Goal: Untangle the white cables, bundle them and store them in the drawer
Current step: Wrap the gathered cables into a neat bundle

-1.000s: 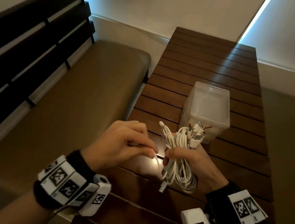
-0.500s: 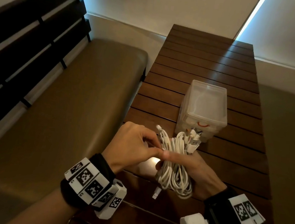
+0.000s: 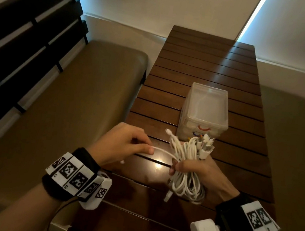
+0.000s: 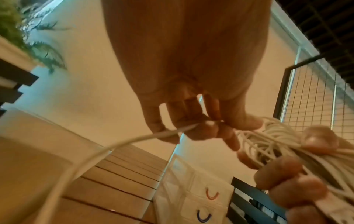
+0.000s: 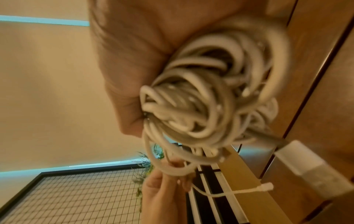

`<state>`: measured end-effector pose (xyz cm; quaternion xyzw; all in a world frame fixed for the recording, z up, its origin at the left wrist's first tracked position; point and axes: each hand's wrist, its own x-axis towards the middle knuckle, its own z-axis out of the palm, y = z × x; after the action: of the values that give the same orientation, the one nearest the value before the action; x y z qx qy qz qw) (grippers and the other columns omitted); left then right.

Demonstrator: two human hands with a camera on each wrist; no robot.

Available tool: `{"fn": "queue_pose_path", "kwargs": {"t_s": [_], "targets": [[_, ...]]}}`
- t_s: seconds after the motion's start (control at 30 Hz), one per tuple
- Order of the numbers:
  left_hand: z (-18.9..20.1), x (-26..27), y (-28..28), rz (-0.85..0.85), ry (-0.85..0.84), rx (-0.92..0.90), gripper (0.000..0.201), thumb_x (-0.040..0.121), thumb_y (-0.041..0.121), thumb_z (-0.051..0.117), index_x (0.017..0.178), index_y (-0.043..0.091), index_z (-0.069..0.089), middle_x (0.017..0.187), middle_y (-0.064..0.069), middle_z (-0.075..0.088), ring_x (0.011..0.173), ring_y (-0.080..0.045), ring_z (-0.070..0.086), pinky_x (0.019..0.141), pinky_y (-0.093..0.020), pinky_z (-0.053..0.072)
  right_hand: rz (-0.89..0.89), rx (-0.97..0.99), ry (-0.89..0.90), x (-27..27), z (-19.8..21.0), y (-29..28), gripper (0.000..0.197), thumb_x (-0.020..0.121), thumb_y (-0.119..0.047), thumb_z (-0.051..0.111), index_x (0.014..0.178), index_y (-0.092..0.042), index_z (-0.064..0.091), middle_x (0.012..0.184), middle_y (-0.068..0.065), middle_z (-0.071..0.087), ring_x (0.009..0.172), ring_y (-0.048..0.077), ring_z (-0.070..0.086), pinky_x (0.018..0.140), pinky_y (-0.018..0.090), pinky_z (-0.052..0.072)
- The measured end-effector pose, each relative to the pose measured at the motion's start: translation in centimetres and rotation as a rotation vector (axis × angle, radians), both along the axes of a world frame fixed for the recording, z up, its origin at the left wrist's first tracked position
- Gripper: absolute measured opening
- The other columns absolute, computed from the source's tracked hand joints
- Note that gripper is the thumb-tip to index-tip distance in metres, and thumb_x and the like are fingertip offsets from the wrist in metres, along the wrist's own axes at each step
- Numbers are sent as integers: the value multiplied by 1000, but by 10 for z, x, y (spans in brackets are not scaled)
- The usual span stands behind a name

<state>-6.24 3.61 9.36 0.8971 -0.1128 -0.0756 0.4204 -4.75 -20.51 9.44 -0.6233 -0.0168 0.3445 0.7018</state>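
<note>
My right hand [image 3: 180,167] grips a bundle of coiled white cables [image 3: 183,183] upright above the near part of the slatted wooden table [image 3: 201,64]. Several plugs [image 3: 206,146] stick out of the bundle's top. My left hand [image 3: 148,150] pinches one loose white strand [image 3: 162,151] that runs from the bundle out to the left. In the left wrist view the strand [image 4: 114,145] curves away from the pinching fingers [image 4: 210,125]. In the right wrist view the coils [image 5: 201,98] fill my palm. A translucent plastic drawer unit [image 3: 205,110] stands just behind the bundle, its drawers closed.
Tan cushioned benches flank the table on the left [image 3: 73,106] and on the right [image 3: 298,132]. A dark slatted backrest [image 3: 24,34] runs along the left bench. The far half of the table top is bare wood.
My left hand has drawn back to the left from the bundle, pulling one strand out sideways. The right hand keeps its hold on the bundle in about the same place.
</note>
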Motion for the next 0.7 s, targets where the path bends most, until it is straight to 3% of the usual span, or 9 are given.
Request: {"fn": "queue_pose_path", "kwargs": {"t_s": [0.03, 0.13, 0.23, 0.3, 0.33, 0.43, 0.53, 0.63, 0.7], "targets": [[-7, -1, 4, 1, 12, 17, 11, 86, 36, 68, 86, 29, 76, 76, 13, 68, 71, -7, 62, 62, -19, 44, -42, 43, 15, 1, -1, -3, 23, 60, 1, 67, 82, 6, 65, 73, 24, 64, 65, 31, 66, 58, 36, 57], [-26, -8, 12, 150, 77, -133, 23, 95, 32, 55, 79, 32, 71, 68, 5, 64, 60, -5, 58, 59, -28, 45, -203, 185, 140, 9, -2, -16, 45, 52, -5, 77, 92, 1, 58, 71, 18, 62, 62, 28, 66, 54, 38, 56], [-27, -20, -15, 354, 118, -384, 24, 97, 28, 51, 80, 19, 66, 61, 3, 57, 52, -14, 57, 52, -27, 49, -229, 154, 29, 11, -1, -20, 32, 55, 0, 68, 86, -1, 61, 68, 14, 61, 62, 27, 67, 54, 39, 57], [-21, -23, -46, 415, 149, -553, 23, 100, 22, 48, 85, 11, 63, 65, 2, 63, 52, -19, 62, 52, -29, 52, -192, 109, -73, 6, -1, -13, 25, 57, 4, 65, 81, -4, 66, 68, 16, 61, 63, 28, 66, 56, 40, 57], [-21, -22, -60, 422, 127, -554, 22, 100, 21, 49, 87, 11, 63, 70, 0, 68, 54, -21, 65, 54, -34, 55, -166, 87, -121, 3, -2, -8, 28, 58, 5, 65, 84, -6, 68, 70, 15, 63, 65, 27, 67, 59, 39, 57], [-27, -20, -80, 360, -67, -249, 22, 99, 28, 52, 92, 18, 70, 73, 3, 71, 64, -15, 67, 60, -43, 54, -98, 42, -240, -3, -3, 5, 39, 61, 8, 66, 99, -2, 67, 83, 16, 70, 77, 27, 69, 69, 36, 58], [-25, -19, -83, 287, -64, -164, 20, 97, 22, 53, 98, 23, 73, 81, 7, 72, 71, -9, 67, 62, -32, 54, -124, 11, -263, -4, -5, 6, 29, 66, 12, 68, 94, 3, 66, 85, 20, 69, 77, 30, 68, 67, 36, 58], [-19, -22, -84, 126, -73, -13, 28, 95, 12, 52, 114, 22, 70, 128, 15, 61, 111, -3, 59, 96, -26, 49, -139, 3, -176, -5, -8, 5, 22, 71, 14, 66, 92, 9, 62, 83, 25, 66, 73, 31, 67, 63, 34, 58], [-14, -25, -84, 88, -97, 118, 29, 96, 17, 52, 122, 23, 65, 150, 16, 39, 121, -10, 53, 102, -28, 45, -150, -7, -153, -5, -12, 5, 25, 67, 7, 67, 92, 4, 65, 89, 30, 66, 78, 35, 67, 69, 42, 59]]}}
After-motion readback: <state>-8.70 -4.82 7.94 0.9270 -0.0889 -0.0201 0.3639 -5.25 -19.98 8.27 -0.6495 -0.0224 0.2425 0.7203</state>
